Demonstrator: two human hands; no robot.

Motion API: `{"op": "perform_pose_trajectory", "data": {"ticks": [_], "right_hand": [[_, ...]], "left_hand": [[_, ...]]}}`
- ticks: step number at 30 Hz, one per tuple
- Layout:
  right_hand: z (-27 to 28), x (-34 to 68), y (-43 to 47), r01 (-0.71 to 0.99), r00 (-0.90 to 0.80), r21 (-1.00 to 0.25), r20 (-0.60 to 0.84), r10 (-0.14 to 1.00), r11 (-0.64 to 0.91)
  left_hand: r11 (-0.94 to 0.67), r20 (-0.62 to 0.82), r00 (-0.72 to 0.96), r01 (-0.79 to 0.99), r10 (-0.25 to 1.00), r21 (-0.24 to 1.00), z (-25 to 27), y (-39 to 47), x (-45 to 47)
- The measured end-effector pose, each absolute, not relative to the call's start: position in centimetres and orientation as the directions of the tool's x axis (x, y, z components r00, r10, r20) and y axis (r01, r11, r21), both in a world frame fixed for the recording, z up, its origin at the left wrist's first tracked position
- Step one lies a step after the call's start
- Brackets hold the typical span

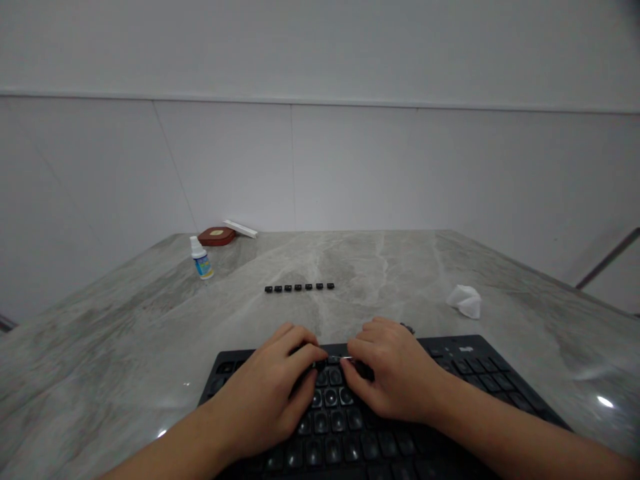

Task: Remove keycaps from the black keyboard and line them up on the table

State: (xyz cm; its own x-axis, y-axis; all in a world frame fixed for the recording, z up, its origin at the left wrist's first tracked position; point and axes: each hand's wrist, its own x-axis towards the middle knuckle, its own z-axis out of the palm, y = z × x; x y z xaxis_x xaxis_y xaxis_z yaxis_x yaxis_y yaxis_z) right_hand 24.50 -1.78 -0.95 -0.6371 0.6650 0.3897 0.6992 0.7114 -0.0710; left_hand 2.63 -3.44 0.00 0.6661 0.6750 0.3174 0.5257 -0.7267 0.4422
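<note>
A black keyboard [337, 420] lies in front of me on the grey marbled table, with many of its keys in view below my hands. My left hand [280, 380] rests over its left half, index finger and thumb brought together at the top row; what they pinch, if anything, is hidden. Just across from it, my right hand [387, 367] is closed around a slim tool with a shiny metal tip [346, 358] and a dark handle, mostly covered by the fingers. The tip points left, at the top-row keys beside my left fingertips. Beyond the keyboard, several small black keycaps [299, 287] stand in a row.
A white spray bottle [202, 259] with a blue label stands at the left. Behind it are a reddish-brown case [217, 236] and a narrow white object [241, 229]. Crumpled white tissue [466, 301] lies at the right. A pale wall rises behind the table.
</note>
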Motion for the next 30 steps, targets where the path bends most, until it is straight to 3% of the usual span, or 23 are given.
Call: {"op": "perform_pose_trajectory", "data": {"ticks": [4,7,12,21,30], "right_hand": [[-0.80,24.54,-1.91,0.711,-0.614,-0.137,0.358,0.703,0.690],[-0.56,24.55,-1.98,0.659,-0.647,-0.178,0.361,0.672,0.731],[-0.33,24.56,-1.91,0.605,-0.713,-0.162,0.326,0.621,0.780],[-0.01,24.38,-2.18,0.648,-0.696,-0.154,0.278,0.662,0.746],[-0.18,24.39,-2.11,0.647,-0.678,-0.169,0.319,0.663,0.743]], "left_hand": [[-0.737,0.340,0.663,0.524,0.667,0.427,-0.19,-3.29,2.59],[-0.736,0.332,0.665,0.534,0.670,0.416,-0.14,-3.33,2.61],[-0.727,0.308,0.667,0.549,0.678,0.412,0.19,-3.39,2.65],[-0.721,0.294,0.668,0.556,0.684,0.414,0.19,-3.34,2.60],[-0.694,0.284,0.644,0.572,0.710,0.437,0.05,-3.54,2.44]]}}
